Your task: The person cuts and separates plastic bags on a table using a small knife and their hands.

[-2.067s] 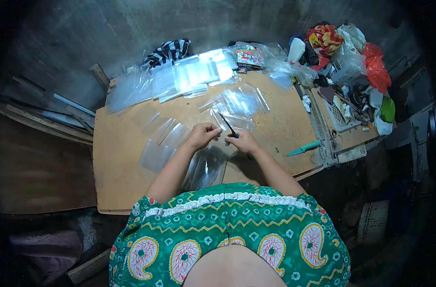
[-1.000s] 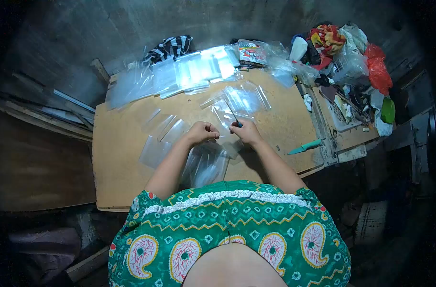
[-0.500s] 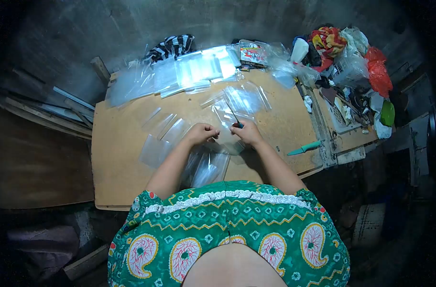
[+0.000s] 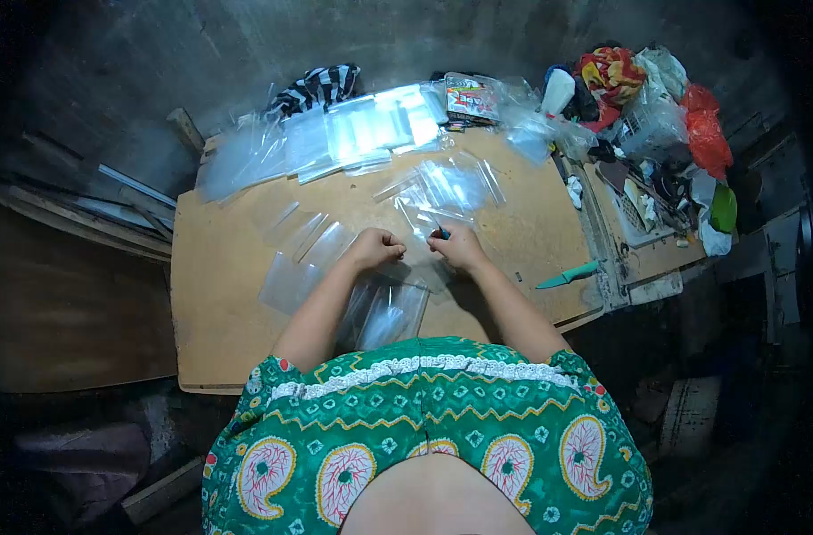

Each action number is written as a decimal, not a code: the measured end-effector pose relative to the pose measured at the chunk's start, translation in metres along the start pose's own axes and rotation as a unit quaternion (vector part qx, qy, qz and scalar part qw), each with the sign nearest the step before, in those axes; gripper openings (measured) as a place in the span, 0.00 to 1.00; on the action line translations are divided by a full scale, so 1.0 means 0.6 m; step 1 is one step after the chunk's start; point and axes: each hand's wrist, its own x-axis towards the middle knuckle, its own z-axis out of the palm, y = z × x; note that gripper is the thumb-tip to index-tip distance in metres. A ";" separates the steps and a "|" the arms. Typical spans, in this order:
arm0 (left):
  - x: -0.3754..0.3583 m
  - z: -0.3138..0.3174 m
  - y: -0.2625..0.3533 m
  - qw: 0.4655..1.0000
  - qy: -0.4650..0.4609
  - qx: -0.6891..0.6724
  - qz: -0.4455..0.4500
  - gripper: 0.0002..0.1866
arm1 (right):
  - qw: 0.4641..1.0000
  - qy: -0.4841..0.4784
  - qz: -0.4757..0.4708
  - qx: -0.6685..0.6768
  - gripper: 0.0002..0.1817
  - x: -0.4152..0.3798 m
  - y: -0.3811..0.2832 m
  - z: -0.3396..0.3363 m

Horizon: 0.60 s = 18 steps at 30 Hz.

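Observation:
My left hand (image 4: 377, 249) is closed, its fingertips pinched at the edge of a clear plastic sheet (image 4: 420, 260) between my hands. My right hand (image 4: 460, 247) is wrapped round a slim tool (image 4: 443, 233) with a dark blue handle; its exact kind is too small to make out. Ahead of my hands lies a loose pile of clear plastic bags (image 4: 455, 185). More clear bags (image 4: 393, 312) lie under and beside my left forearm, close to my body, and others (image 4: 286, 281) are spread to its left.
Stacked clear plastic packs (image 4: 353, 134) line the back of the wooden table (image 4: 219, 303), beside a printed box (image 4: 472, 98). A green knife (image 4: 567, 275) lies at the right. Further right are a cluttered tray (image 4: 634, 218), a red plastic bag (image 4: 708, 134) and bundled cloth (image 4: 611, 76).
The tool in my right hand has tilted, so its long thin shaft no longer stands out clearly. My hands have otherwise hardly moved.

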 end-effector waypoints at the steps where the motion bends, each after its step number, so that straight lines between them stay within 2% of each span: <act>1: -0.001 -0.001 0.002 0.999 0.013 0.033 0.005 0.07 | 1.000 0.000 -0.004 -0.019 0.12 -0.001 -0.005 0.000; 6: 0.017 -0.006 -0.026 0.990 0.040 0.134 0.017 0.08 | 0.991 -0.019 0.024 -0.131 0.10 0.009 -0.023 0.013; 8: 0.018 -0.006 -0.023 0.970 0.063 0.236 0.005 0.09 | 0.978 -0.041 0.048 -0.201 0.10 0.017 -0.020 0.025; 9: 0.017 -0.006 -0.016 0.970 0.064 0.236 0.006 0.09 | 0.978 -0.040 0.047 -0.201 0.10 0.017 -0.029 0.027; 11: 0.013 -0.004 -0.003 0.933 0.093 0.348 -0.019 0.10 | 0.964 -0.044 0.094 -0.245 0.10 0.010 -0.046 0.031; 15: 0.024 -0.004 -0.016 0.919 0.131 0.370 -0.034 0.11 | 0.965 0.018 0.022 -0.261 0.08 0.009 -0.047 0.045; 18: 0.013 -0.010 0.005 0.927 0.127 0.341 -0.090 0.15 | 0.959 -0.018 -0.002 -0.283 0.09 0.007 -0.042 0.039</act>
